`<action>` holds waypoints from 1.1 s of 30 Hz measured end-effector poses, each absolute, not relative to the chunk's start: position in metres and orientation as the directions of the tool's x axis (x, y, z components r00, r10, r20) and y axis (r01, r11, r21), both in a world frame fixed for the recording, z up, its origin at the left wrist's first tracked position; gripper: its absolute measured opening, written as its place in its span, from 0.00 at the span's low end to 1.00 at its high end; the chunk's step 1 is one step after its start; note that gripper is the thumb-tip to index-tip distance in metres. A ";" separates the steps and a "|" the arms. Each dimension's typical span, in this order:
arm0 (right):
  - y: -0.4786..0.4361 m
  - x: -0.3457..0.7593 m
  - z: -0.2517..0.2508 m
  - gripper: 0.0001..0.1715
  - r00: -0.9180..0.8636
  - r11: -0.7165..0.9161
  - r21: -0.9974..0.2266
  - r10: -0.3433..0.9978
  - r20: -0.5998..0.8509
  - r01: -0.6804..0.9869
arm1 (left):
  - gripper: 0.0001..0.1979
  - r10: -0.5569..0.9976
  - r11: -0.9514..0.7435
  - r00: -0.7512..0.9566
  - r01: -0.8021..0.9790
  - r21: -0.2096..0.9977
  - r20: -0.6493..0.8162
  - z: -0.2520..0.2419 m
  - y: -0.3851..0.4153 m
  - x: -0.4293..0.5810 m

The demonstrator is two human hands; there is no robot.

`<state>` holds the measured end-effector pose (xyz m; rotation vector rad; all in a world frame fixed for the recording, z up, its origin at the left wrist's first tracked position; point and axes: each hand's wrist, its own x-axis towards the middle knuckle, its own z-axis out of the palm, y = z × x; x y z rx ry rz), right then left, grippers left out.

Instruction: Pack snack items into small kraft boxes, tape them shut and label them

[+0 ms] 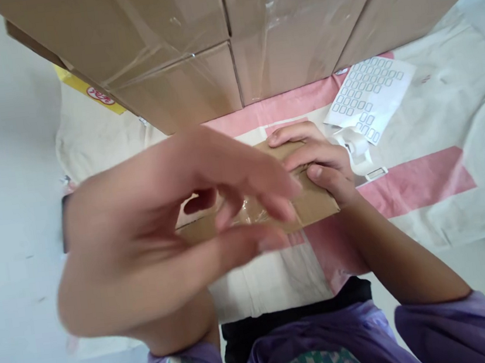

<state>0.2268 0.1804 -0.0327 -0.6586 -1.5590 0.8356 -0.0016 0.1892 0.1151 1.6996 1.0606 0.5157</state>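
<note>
A small cardboard box (316, 203) with shiny clear tape on it lies on the cloth-covered table in front of me. My right hand (321, 157) grips its right end, thumb and fingers over the cardboard. Close to the camera and a little blurred, my left hand (176, 219) is raised above the box's left part, hiding much of it. Its fingers are curled, with a gap between thumb and fingertips and nothing visible in them. Just right of my right hand sits a white tape dispenser (361, 155).
Large taped cardboard boxes (195, 87) stand stacked along the back. A white sheet with rows of small outlined labels (373, 92) lies at the right, partly near the dispenser. Behind the stack's left edge shows a yellow box (90, 91). The pink and cream cloth (437, 181) is wrinkled.
</note>
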 end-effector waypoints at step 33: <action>0.183 0.225 -0.033 0.19 -0.112 0.529 -0.846 0.839 0.533 -0.063 | 0.09 0.559 -0.761 0.811 0.421 0.493 0.171 0.090 0.206 0.008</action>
